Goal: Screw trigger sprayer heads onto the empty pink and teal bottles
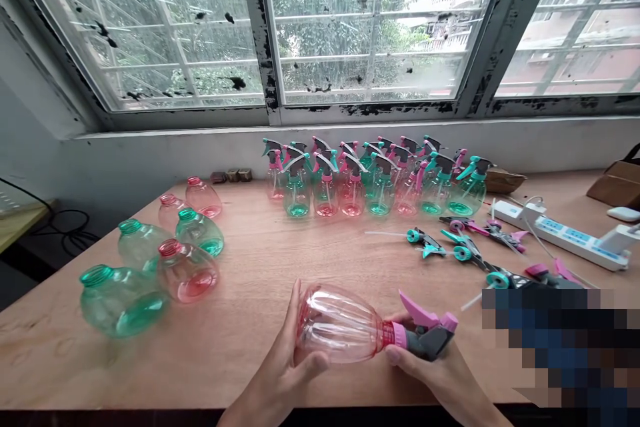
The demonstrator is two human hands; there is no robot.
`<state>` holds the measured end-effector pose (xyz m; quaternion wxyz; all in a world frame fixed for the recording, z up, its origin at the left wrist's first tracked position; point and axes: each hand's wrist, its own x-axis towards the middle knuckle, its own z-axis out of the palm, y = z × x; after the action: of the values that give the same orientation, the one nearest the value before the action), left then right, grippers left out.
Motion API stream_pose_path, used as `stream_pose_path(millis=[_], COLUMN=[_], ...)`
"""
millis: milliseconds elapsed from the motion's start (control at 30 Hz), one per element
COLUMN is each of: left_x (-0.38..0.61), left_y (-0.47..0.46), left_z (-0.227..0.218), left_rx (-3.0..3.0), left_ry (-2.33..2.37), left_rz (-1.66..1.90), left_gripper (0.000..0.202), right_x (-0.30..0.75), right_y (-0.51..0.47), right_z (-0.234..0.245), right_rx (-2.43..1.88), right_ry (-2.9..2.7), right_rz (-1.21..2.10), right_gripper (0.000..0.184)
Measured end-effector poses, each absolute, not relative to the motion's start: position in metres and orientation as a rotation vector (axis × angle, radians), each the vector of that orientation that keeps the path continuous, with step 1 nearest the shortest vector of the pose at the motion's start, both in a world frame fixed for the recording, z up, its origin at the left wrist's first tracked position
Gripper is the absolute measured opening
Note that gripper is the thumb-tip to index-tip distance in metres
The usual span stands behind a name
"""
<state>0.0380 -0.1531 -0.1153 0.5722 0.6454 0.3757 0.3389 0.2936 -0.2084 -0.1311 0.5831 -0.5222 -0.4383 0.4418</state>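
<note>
A clear pink spray bottle (pixel 340 323) lies sideways between my hands above the table's front part, its base to the left. My left hand (pixel 295 353) cups the base end, with the thumb below and the fingers behind. At the neck, my right hand (pixel 425 360) grips around the pink collar of the spray head (pixel 427 330), thumb in front. The head is grey and pink, its trigger pointing up, and it sits on the bottle's neck. Loose teal trigger heads (pixel 425 242) with thin tubes lie on the table beyond my right hand.
Bottles without heads, green (pixel 125 300) and pink (pixel 187 271), stand or lean at the left. Several bottles with heads (pixel 353 193) line the wall under the window. A white power strip (pixel 565 233) and brown box (pixel 617 180) are at the right. Pixelation hides the lower right.
</note>
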Motion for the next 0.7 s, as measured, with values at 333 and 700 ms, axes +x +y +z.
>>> stream_pose_path(millis=[333, 700], left_x=[0.037, 0.036], left_y=[-0.153, -0.154], left_z=[-0.122, -0.119], left_rx=[1.625, 1.449], left_ry=[0.915, 0.763], left_rz=[0.78, 0.771], left_gripper=[0.081, 0.095], right_x=[0.297, 0.297], right_y=[-0.205, -0.206], right_z=[-0.134, -0.131], right_rx=[-1.111, -1.124], right_ry=[-0.939, -1.116], right_rz=[1.16, 1.214], right_gripper=[0.036, 0.033])
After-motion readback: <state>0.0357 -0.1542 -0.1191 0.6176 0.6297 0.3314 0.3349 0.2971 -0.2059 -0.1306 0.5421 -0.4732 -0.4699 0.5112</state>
